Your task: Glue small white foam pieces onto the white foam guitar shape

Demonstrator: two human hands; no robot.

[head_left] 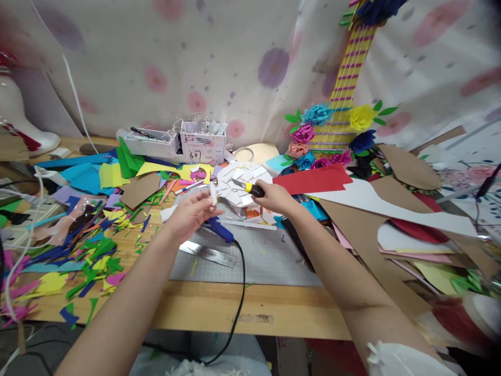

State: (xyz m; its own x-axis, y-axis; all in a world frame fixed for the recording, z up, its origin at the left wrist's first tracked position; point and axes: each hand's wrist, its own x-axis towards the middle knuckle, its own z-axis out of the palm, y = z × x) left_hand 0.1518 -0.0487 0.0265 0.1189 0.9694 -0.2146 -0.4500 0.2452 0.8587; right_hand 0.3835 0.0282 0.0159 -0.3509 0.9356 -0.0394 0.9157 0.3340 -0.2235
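Gripping a yellow-and-black plastic craft knife (250, 188) by its black end, the right hand (266, 195) has its fingers curled round the handle above the back of the gridded grey cutting mat (270, 261), the bared blade pointing left, probably so the edge clears its own fingers. Over the mat's back left part, the left hand (191, 213) pinches a small white strip (213, 194) between thumb and fingers, upright, a hold that seems meant to leave its top free; blur hides its exact shape. A round heap of flat white slips (229, 194) sits at the mat's back, within easy reach of both hands. On the mat's left half lie a blue glue gun (221, 230) and a flat steel ruler (208, 254), presumably set down handy; the gun's black cord (241, 292) drops over the mat's front edge, likely out of the way.
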